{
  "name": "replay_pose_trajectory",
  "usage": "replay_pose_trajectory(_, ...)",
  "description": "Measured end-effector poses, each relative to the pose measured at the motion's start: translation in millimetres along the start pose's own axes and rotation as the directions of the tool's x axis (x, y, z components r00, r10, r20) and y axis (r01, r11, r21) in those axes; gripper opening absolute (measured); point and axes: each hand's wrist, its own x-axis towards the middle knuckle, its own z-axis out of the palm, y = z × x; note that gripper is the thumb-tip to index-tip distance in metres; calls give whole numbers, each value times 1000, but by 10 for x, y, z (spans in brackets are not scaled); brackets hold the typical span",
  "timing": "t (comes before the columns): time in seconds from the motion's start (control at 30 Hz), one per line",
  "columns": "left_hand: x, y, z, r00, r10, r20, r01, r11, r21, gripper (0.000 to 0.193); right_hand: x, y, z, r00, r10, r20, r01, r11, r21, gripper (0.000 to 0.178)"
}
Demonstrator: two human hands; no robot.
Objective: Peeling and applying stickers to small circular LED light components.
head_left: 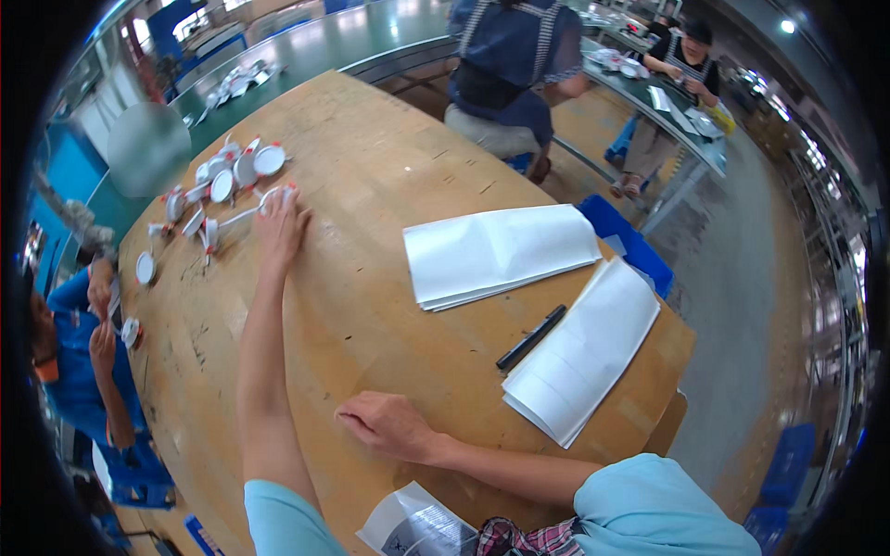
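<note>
Stretched out to the far left of the wooden table, my left hand (278, 227) has its fingers closed over a white part with a red tip, mostly hidden under them. A thin white stem (243, 217) shows beside the fingers. Close by lies a loose heap of white round-headed parts (221, 185) with red bits. My right hand (389, 426) rests on the tabletop near me, curled into a fist with nothing visible in it. To its right lie a black marker pen (531, 338) and two stacks of folded white sheets (501, 255), (584, 352).
A clear printed plastic bag (417, 524) lies at the table's near edge. Beyond the right edge stands a blue bin (626, 243). A co-worker in blue (88, 361) handles a white part at the left. Two more people sit by the green benches (394, 32) behind.
</note>
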Motion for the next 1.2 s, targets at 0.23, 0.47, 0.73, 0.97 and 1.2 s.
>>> replay_pose_trajectory(0.23, -864, 345, -618, 981, 104, -166, -152, 938, -312, 34, -38, 9, -36, 998, 16, 66, -17, 1000, 19, 15)
replay_pose_trajectory(0.47, -2017, 809, -1775, 639, -455, 620, 270, -622, -735, 28, -52, -102, -90, 960, 237, 147, -262, 948, 181, 15)
replay_pose_trajectory(0.73, -2970, 1299, -2187, 571, -394, 720, 349, -678, -647, 37, -8, -113, -62, 959, 201, 198, -278, 795, 539, 38)
replay_pose_trajectory(0.97, -3289, 1347, -2317, 796, -585, 156, 423, 354, -834, 49, -51, -275, -149, 786, 182, 591, -504, 742, 441, 35)
replay_pose_trajectory(1.2, -3517, 1183, -2213, 923, -313, 224, 384, 706, -595, 37, -116, -419, -194, 934, -162, 319, 279, 887, -367, 26)
